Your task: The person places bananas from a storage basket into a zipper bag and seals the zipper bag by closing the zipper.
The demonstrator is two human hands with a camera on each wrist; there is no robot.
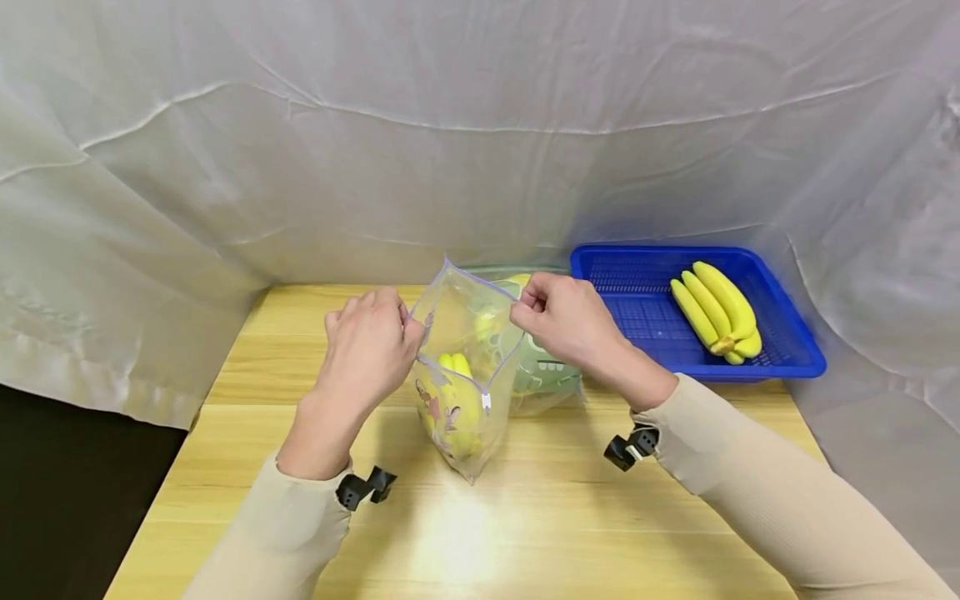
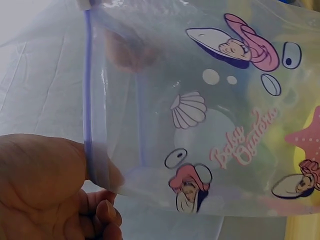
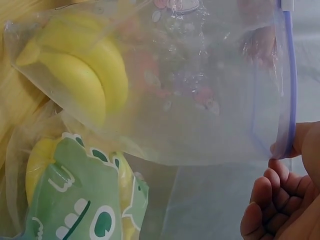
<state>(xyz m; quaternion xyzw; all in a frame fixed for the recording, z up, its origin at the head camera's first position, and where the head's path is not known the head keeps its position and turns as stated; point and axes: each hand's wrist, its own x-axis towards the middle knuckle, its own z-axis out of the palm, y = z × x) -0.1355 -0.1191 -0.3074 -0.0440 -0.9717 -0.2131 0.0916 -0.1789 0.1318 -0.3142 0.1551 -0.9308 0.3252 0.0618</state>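
Note:
A clear zip bag (image 1: 480,437) with a purple zip edge and a white slider hangs between my hands, its mouth spread apart. Bananas (image 3: 80,75) lie inside at its bottom. My left hand (image 1: 369,346) pinches the left end of the purple edge, thumb inside the bag's rim. The right hand (image 1: 566,321) pinches the opposite end between thumb and forefinger, the other fingers curled. In the left wrist view, printed shells and "Baby Oysters" lettering (image 2: 245,140) show on the bag's side. Behind it stands a second bag (image 3: 75,195) with a green crocodile print and yellow fruit inside.
A blue plastic basket (image 1: 806,354) sits at the back right of the wooden table (image 1: 255,467), with a bunch of bananas (image 1: 720,308) in it. A pale grey cloth (image 1: 450,167) hangs behind the table and along its sides.

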